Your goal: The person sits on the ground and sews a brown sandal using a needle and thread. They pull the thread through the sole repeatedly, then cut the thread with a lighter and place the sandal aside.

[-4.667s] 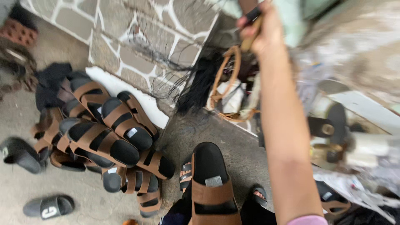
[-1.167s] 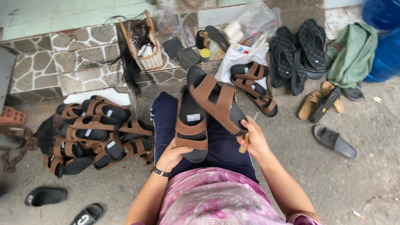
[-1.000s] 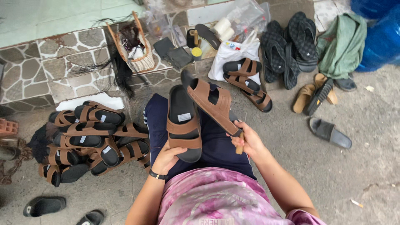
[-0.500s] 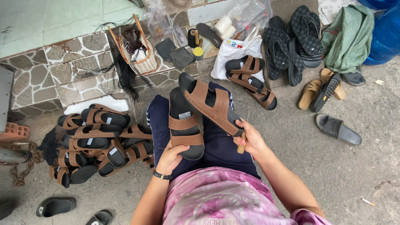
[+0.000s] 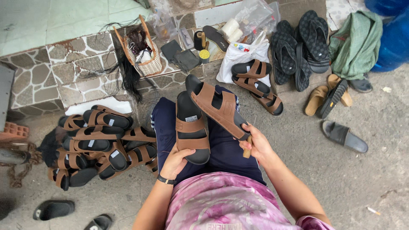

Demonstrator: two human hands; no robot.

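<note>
While sitting on the floor, the person is holding two brown sandals over their lap. The left hand (image 5: 177, 162) is gripping the upright sandal (image 5: 192, 127) by its heel. The right hand (image 5: 255, 145) is gripping the tilted sandal (image 5: 217, 106), just beside it on the right.

Top: you wear a pink-and-white tie-dye T-shirt (image 5: 221, 204) with short sleeves; part of some pale lettering shows near its lower edge.
Sleeve: the right sleeve's (image 5: 313, 222) hem sits at your upper arm, in the same mottled pink.
Legs: your trousers (image 5: 223, 149) are dark navy, with thin white stripes near the knee.
Left wrist: a narrow black band (image 5: 165, 180) circles it.
Hands: your left hand (image 5: 177, 159) and right hand (image 5: 255, 145) are bare, no gloves or rings visible.
</note>
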